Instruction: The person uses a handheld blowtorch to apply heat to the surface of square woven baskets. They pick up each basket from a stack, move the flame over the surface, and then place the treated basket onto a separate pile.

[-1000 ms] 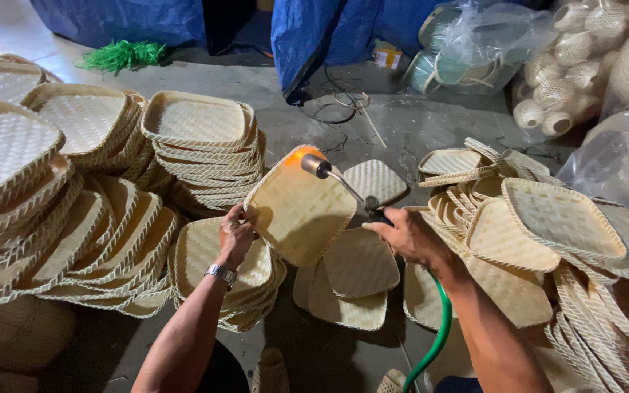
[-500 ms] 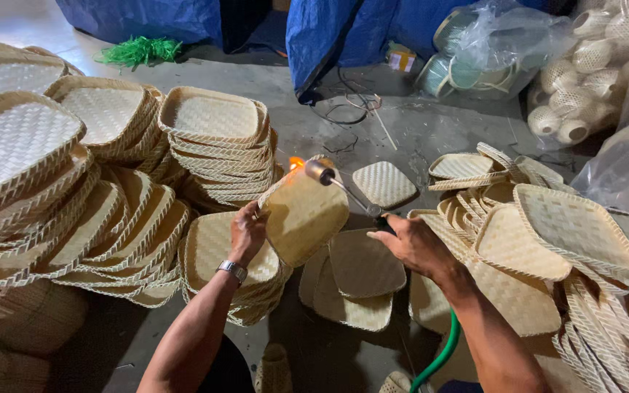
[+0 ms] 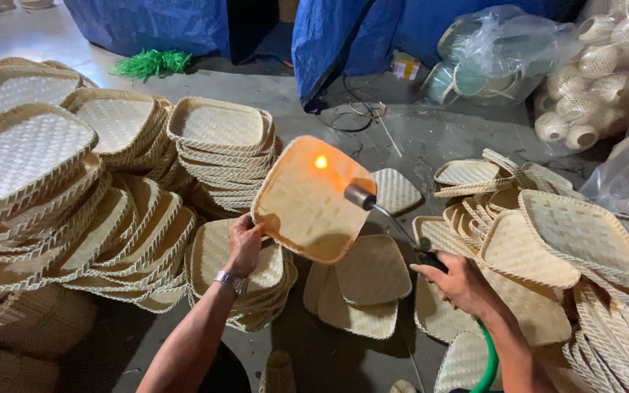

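My left hand (image 3: pixel 244 242) grips the lower left rim of a woven bamboo tray (image 3: pixel 307 207), holding it tilted up off the piles with its inside facing me. My right hand (image 3: pixel 459 280) holds a gas torch (image 3: pixel 387 217) by its handle, and a green hose (image 3: pixel 491 360) runs down from it. The torch's metal nozzle points at the tray, and an orange flame spot (image 3: pixel 321 161) glows on the tray near its top edge. A watch sits on my left wrist.
Tall stacks of woven trays (image 3: pixel 220 142) fill the left side and loose trays (image 3: pixel 576 233) pile up on the right. Flat trays (image 3: pixel 369 276) lie on the concrete floor below. Blue tarps (image 3: pixel 343 36), bagged goods (image 3: pixel 504 51) and green string (image 3: pixel 151 64) lie at the back.
My left hand has turned the tray so its inside faces me more squarely. The flame spot has moved from the tray's top rim onto its inner face.
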